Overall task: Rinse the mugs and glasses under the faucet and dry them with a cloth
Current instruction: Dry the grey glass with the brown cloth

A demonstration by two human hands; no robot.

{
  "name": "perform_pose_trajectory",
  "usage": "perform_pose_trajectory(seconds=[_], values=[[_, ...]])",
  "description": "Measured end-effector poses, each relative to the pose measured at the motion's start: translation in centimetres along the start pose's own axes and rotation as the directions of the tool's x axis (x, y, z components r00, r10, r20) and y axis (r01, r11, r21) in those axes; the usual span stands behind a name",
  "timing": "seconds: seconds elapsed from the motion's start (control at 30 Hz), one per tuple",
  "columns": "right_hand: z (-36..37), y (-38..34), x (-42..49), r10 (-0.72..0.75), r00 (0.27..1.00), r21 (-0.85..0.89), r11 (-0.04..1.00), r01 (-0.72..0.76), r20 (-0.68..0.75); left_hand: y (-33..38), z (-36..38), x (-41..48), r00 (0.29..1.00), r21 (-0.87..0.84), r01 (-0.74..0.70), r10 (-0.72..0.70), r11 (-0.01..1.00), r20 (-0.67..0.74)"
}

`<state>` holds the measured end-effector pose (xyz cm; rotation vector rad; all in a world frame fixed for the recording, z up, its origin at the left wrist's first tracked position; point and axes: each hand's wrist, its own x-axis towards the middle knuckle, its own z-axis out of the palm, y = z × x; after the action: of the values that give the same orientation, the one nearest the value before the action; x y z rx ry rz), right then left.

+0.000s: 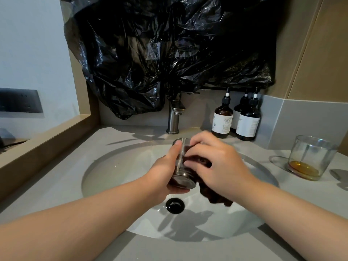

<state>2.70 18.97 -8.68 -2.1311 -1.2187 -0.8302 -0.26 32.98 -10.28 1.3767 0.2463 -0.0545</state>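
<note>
Over the white sink basin (116, 166) my left hand (165, 166) grips a clear glass (181, 166), tilted with its base toward me. A dark brown cloth (212, 196) is stuffed into and wrapped round the glass, and my right hand (216, 162) presses it against the glass's side with curled fingers; its tail hangs below my right wrist. The steel faucet (174, 117) stands behind the glass, with no water visibly running. A second clear glass (308, 157) with a little amber liquid stands on the counter at the right.
Three brown pump bottles (222, 119) stand at the back right of the counter. A black plastic bag (169, 53) covers the wall above the faucet. The black drain (175, 205) lies below my hands. A wooden ledge (47, 144) runs along the left.
</note>
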Motion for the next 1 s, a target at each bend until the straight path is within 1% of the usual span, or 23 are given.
perform_pose_trajectory(seconds=[0.07, 0.1, 0.2, 0.23, 0.27, 0.3, 0.37, 0.43, 0.47, 0.53, 0.6, 0.63, 0.67, 0.7, 0.73, 0.77, 0.8, 0.83, 0.87, 0.93, 0.97, 1.0], values=[[0.4, -0.1, -0.2, -0.062, 0.998, 0.029, 0.998, 0.061, 0.03, 0.2, -0.2, 0.0, 1.0, -0.003, 0.01, -0.01, 1.0, -0.016], [0.5, 0.1, 0.0, -0.046, 0.999, 0.039, 0.998, 0.046, 0.009, 0.2, -0.3, 0.1, 1.0, -0.008, 0.019, -0.019, 1.0, -0.011], [0.0, 1.1, 0.5, 0.091, 0.99, 0.04, 0.995, -0.087, -0.107, 0.1, -0.1, 0.1, 0.998, -0.039, 0.065, -0.064, 0.997, 0.018], [-0.1, 1.2, 0.4, 0.108, 0.987, 0.034, 0.994, -0.105, -0.123, 0.0, 0.0, 0.1, 0.997, -0.047, 0.077, -0.076, 0.996, 0.02], [-0.1, 1.0, 0.3, 0.094, 0.989, 0.025, 0.995, -0.092, -0.116, 0.0, 0.1, 0.1, 0.997, -0.049, 0.077, -0.076, 0.996, 0.019], [0.0, 0.6, 0.0, 0.049, 0.995, 0.012, 0.999, -0.048, -0.089, -0.1, 0.0, 0.0, 0.998, -0.045, 0.068, -0.068, 0.997, 0.013], [0.5, -0.4, -0.5, -0.087, 0.996, -0.014, 0.996, 0.087, -0.012, -0.1, -0.2, 0.2, 0.999, -0.01, 0.042, -0.042, 0.999, -0.004], [0.9, -0.8, -0.7, -0.171, 0.985, -0.024, 0.985, 0.172, 0.032, -0.1, -0.5, 0.3, 0.999, 0.027, 0.032, -0.032, 0.999, -0.001], [0.8, -0.7, -0.6, -0.179, 0.983, -0.013, 0.984, 0.179, 0.03, 0.0, -0.5, 0.2, 0.999, 0.021, 0.034, -0.034, 0.999, 0.008], [0.5, 0.0, -0.5, -0.152, 0.988, 0.01, 0.988, 0.152, -0.007, 0.2, -0.6, 0.1, 0.999, -0.046, 0.045, -0.044, 0.998, 0.031], [0.0, 1.4, -0.6, -0.064, 0.997, 0.006, 0.998, 0.064, -0.033, 0.6, -0.6, -0.1, 0.997, -0.147, 0.061, -0.052, 0.987, 0.059], [-0.2, 2.3, -0.5, 0.015, 0.999, 0.012, 1.0, -0.015, -0.034, 0.8, -0.7, -0.2, 0.996, -0.179, 0.059, -0.046, 0.982, 0.076], [-0.4, 3.0, -0.4, 0.123, 0.992, 0.037, 0.992, -0.122, -0.034, 1.0, -0.8, -0.2, 0.995, -0.19, 0.047, -0.029, 0.981, 0.096], [-0.6, 3.6, -0.2, 0.249, 0.968, 0.077, 0.966, -0.246, -0.041, 1.1, -0.8, -0.3, 0.993, -0.189, 0.031, -0.009, 0.982, 0.117], [-0.8, 4.1, 0.2, 0.371, 0.928, 0.128, 0.923, -0.364, -0.041, 1.1, -0.6, -0.4, 0.991, -0.181, 0.023, 0.002, 0.983, 0.137], [-1.0, 4.4, 0.6, 0.473, 0.881, 0.189, 0.867, -0.461, -0.022, 0.9, -0.5, -0.5, 0.988, -0.168, 0.025, 0.001, 0.985, 0.154], [-1.4, 4.6, 0.9, 0.541, 0.84, 0.25, 0.81, -0.53, 0.026, 0.7, -0.3, -0.6, 0.986, -0.156, 0.036, -0.009, 0.987, 0.169], [-1.8, 4.7, 1.2, 0.57, 0.815, 0.308, 0.76, -0.572, 0.107, 0.5, -0.3, -0.6, 0.983, -0.146, 0.046, -0.019, 0.988, 0.181], [-2.4, 4.9, 1.3, 0.563, 0.799, 0.37, 0.711, -0.598, 0.21, 0.4, -0.2, -0.6, 0.981, -0.141, 0.056, -0.027, 0.988, 0.193], [-3.7, 4.8, 1.2, 0.504, 0.757, 0.484, 0.582, -0.654, 0.417, 0.3, -0.5, -0.4, 0.972, -0.135, 0.068, -0.035, 0.989, 0.232], [-4.3, 4.7, 1.2, 0.461, 0.735, 0.527, 0.512, -0.678, 0.497, 0.4, -0.6, -0.3, 0.967, -0.136, 0.076, -0.04, 0.988, 0.252], [-4.8, 4.6, 1.2, 0.416, 0.723, 0.555, 0.464, -0.69, 0.552, 0.4, -0.7, -0.3, 0.962, -0.14, 0.088, -0.048, 0.986, 0.268]])
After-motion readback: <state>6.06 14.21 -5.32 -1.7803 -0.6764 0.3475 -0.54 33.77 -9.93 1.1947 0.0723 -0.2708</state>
